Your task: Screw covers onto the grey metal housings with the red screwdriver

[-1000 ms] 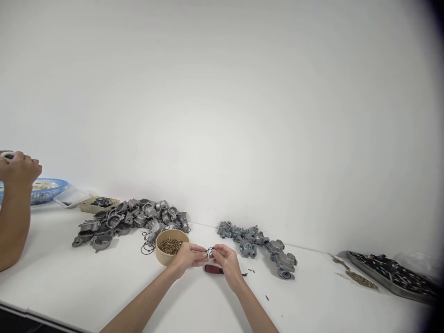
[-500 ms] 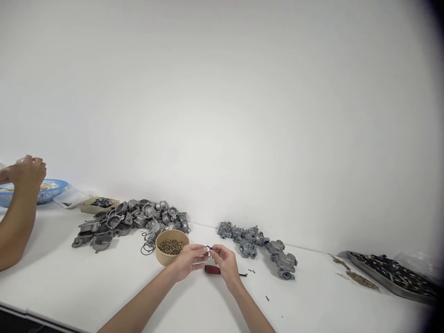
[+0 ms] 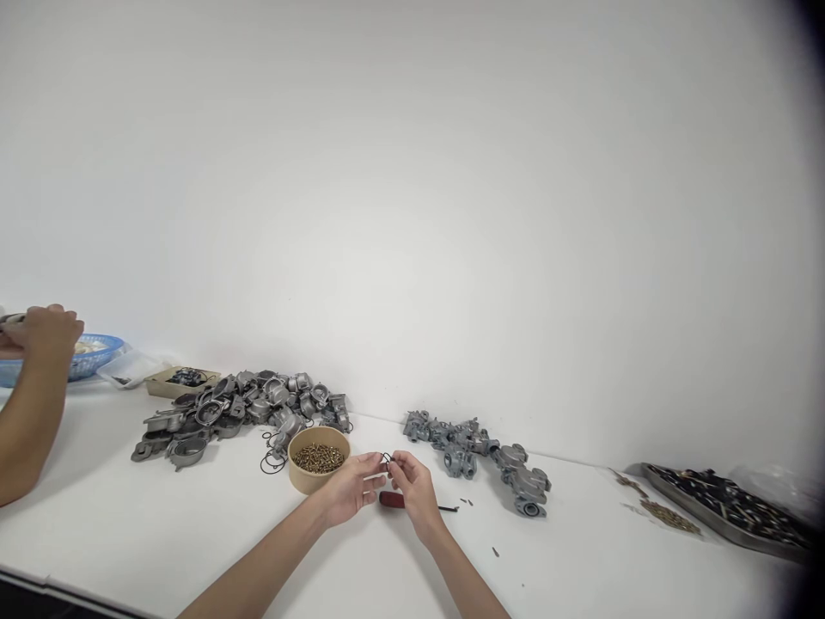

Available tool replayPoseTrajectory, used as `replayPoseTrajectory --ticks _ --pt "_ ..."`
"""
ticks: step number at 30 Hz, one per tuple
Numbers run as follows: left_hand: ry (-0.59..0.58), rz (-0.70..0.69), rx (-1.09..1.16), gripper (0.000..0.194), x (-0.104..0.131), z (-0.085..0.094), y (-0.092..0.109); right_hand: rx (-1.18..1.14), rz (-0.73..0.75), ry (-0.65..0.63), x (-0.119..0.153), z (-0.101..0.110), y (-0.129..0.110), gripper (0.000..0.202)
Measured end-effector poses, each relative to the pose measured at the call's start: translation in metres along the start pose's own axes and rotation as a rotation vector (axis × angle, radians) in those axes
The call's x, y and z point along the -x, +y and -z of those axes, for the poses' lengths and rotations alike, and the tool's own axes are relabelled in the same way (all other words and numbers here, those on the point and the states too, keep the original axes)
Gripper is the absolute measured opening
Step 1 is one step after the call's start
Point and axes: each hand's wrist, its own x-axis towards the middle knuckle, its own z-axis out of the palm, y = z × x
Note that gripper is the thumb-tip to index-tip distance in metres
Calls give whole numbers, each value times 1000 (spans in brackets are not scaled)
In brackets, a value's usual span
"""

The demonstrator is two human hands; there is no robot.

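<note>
A thin black ring (image 3: 387,459) is pinched between the fingertips of both hands, above the white table (image 3: 387,567). My left hand (image 3: 350,490) has its thumb and forefinger on the ring, with the other fingers loosely curled. From the right, my right hand (image 3: 412,488) grips the same ring. Under and behind the right hand lies a screwdriver with a red handle (image 3: 391,499). Just left of my left hand stands a tan round tub (image 3: 308,481) holding brass screws (image 3: 318,458). More black rings (image 3: 272,462) lie left of the tub.
Grey metal cups (image 3: 258,404) are heaped at left; grey metal bodies (image 3: 461,438) lie along the wall. A tray of dark parts (image 3: 722,507) and brass pieces (image 3: 670,517) are at right. Another person's hand (image 3: 51,331) is near a blue basket (image 3: 96,357) at far left.
The black ring has shifted and changed shape slightly between my fingers. My left hand's lower fingers are more curled. The other person's hand has moved slightly down.
</note>
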Motion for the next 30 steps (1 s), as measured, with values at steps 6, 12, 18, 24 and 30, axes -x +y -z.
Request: replayPoseTrajectory --ticks 6,12,18,24,30 --pt "4 3 -31 35 0 0 -3 76 73 -52 2 3 -2 26" --pt "-44 -47 -24 35 -1 -3 0 51 83 -178 5 0 -5 20" --pt "-134 -44 -1 33 0 -7 -1 -11 56 -151 2 -1 -2 11" --pt "-216 -31 -30 34 5 -12 -1 -64 -1 -36 -1 3 -3 7" --pt "-34 -164 -223 39 0 -8 -1 -125 -75 -76 -1 9 -9 5"
